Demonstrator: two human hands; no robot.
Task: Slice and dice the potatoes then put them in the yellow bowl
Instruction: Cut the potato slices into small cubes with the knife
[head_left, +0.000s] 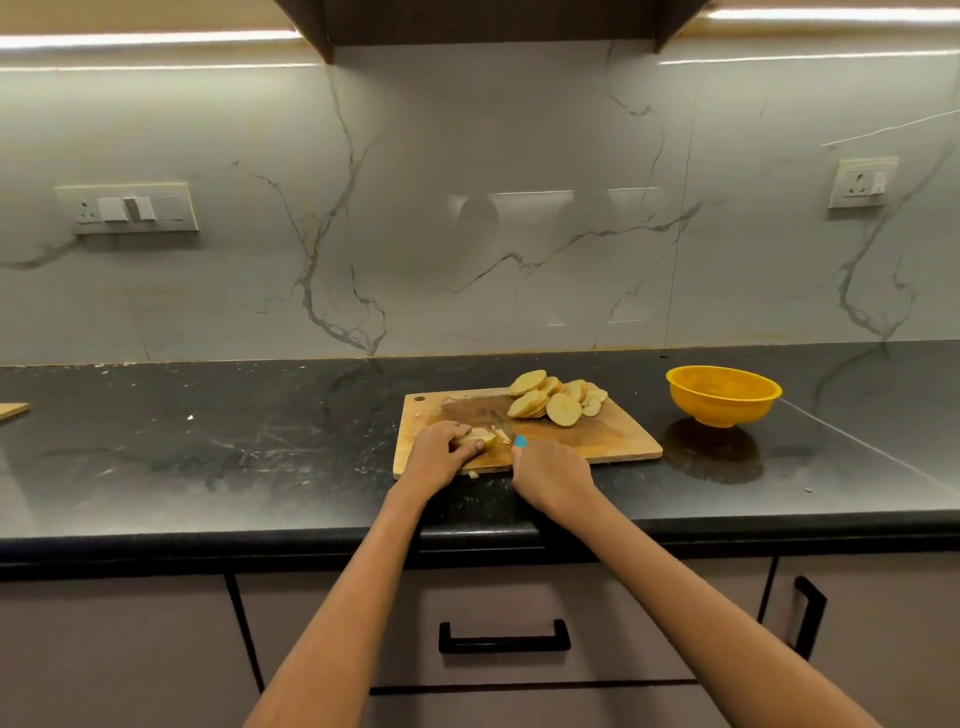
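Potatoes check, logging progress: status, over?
Left hand holds the potato piece; right hand grips the blue-handled knife. Potato slices piled on wooden chopping board. Yellow plastic bowl looks empty.

black counter (208, 457), two wall sockets (127, 208)

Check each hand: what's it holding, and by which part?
Left hand holds a potato piece from above, near its uncut end. Right hand grips the knife by its blue handle; blade points toward the potato.

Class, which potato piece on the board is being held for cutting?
The potato piece under the left hand, beside the knife; the slices lie untouched.
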